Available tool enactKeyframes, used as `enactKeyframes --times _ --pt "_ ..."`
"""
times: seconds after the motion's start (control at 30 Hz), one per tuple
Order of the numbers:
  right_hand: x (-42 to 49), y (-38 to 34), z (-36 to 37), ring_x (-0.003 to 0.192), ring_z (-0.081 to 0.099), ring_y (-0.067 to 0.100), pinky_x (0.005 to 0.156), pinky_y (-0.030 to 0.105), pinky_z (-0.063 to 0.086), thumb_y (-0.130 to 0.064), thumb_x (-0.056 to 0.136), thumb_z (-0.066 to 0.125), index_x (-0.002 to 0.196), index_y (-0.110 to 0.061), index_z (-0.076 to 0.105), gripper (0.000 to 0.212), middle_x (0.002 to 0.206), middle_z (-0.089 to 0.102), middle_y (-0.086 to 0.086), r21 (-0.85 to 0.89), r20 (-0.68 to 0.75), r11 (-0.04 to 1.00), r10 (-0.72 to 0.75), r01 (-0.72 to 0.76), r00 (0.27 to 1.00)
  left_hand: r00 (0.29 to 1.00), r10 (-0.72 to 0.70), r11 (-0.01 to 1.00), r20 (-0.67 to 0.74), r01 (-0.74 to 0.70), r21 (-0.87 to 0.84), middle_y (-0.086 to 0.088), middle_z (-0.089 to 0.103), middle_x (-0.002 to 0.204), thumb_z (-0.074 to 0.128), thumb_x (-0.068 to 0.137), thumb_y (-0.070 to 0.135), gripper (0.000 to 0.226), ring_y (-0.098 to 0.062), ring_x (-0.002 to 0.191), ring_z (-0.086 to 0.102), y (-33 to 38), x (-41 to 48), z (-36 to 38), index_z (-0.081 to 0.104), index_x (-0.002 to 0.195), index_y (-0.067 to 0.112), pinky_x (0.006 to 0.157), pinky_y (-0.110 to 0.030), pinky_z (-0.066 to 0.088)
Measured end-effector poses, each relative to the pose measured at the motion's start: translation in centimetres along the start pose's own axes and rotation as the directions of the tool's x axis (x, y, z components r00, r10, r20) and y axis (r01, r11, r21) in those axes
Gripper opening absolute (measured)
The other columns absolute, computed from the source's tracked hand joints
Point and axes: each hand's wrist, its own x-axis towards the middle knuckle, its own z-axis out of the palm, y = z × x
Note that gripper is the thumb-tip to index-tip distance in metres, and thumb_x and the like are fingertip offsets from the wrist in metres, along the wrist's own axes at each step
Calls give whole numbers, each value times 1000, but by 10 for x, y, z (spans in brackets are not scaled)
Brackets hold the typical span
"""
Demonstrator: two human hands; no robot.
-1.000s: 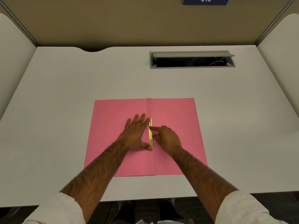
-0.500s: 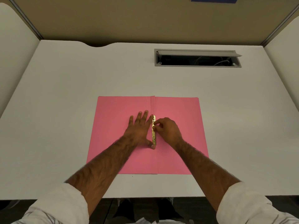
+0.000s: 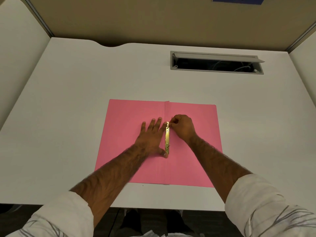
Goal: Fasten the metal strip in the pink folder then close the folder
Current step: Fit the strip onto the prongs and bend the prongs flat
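Pink folder (image 3: 136,134) lies open on desk (image 3: 68,100); left hand (image 3: 152,135) flat, fingers spread, steadying metal strip (image 3: 167,139); right hand (image 3: 183,127) pinches strip's far-end prong; fastening seems unfinished, closing remains.

Blue sign (image 3: 238,0): digits cut off, unreadable

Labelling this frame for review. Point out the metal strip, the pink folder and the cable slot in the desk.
metal strip (image 3: 167,141): head view, middle of the gold bar.
pink folder (image 3: 126,120): head view, bare left flap.
cable slot (image 3: 213,65): head view, dark opening.
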Motion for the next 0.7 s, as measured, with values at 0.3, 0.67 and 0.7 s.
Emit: enactKeyframes --times 0.3,0.67,0.7 --pt "2 -2 1 76 66 21 72 33 56 -13 86 71 88 -6 74 7 84 73 7 -34 -1 999 10 -10 1000 993 63 998 -97 -60 34 -9 1 170 72 66 74 118 -38 156 0 1 -9 7 11 158 31 115 -73 3" --pt "4 -1 -1 77 63 18 71 32 55 -15 89 63 92 -15 74 11 90 71 1 -246 40 950 -189 193 981 997 51 998 -53 -50 23 -7 0 171 72 68 73 113 -37 156 -2 4 -10 2 14 158 36 115 -73 0" --pt "5 -2 -1 77 62 18 70 32 54 -16 89 63 92 -15 74 11 90 70 0 -276 51 935 -219 224 974 997 52 998 -52 -51 22 -7 0 171 73 68 72 113 -37 156 -2 4 -10 1 14 158 36 115 -73 0"
